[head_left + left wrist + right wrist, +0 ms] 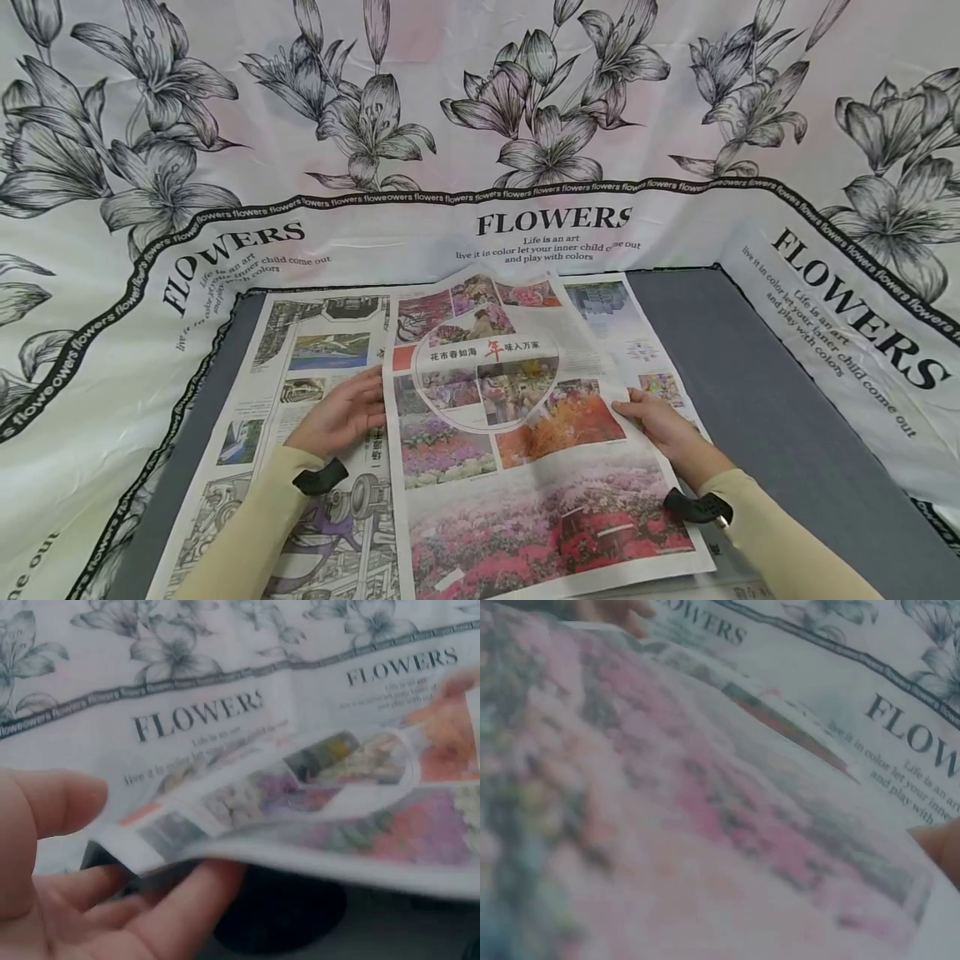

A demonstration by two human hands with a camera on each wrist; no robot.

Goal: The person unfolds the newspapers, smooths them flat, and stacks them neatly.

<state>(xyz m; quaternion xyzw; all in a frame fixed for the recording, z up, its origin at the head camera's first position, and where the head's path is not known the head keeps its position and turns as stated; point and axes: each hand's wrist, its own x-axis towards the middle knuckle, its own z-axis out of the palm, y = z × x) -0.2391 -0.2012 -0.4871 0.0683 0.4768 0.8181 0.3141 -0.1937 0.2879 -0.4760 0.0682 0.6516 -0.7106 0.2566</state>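
A newspaper page (525, 417) printed with flower photos is raised and slightly bowed between both hands. Its left edge rests over the fingers of my left hand (348, 408); in the left wrist view the thumb (71, 801) stands apart above the paper while the fingers (199, 900) reach beneath it. At the right edge, my right hand (663, 425) pinches the page between thumb and fingers. The right wrist view is mostly filled by the blurred page (705, 810), with only a bit of the hand (941, 844) at its edge; the fingers underneath are hidden.
Under the raised page lies another newspaper spread (330, 321), with machine drawings on its left part. It lies on a dark grey tabletop (750, 400), bare along the right side. Flower-printed white cloth (420, 237) surrounds the table at the back and sides.
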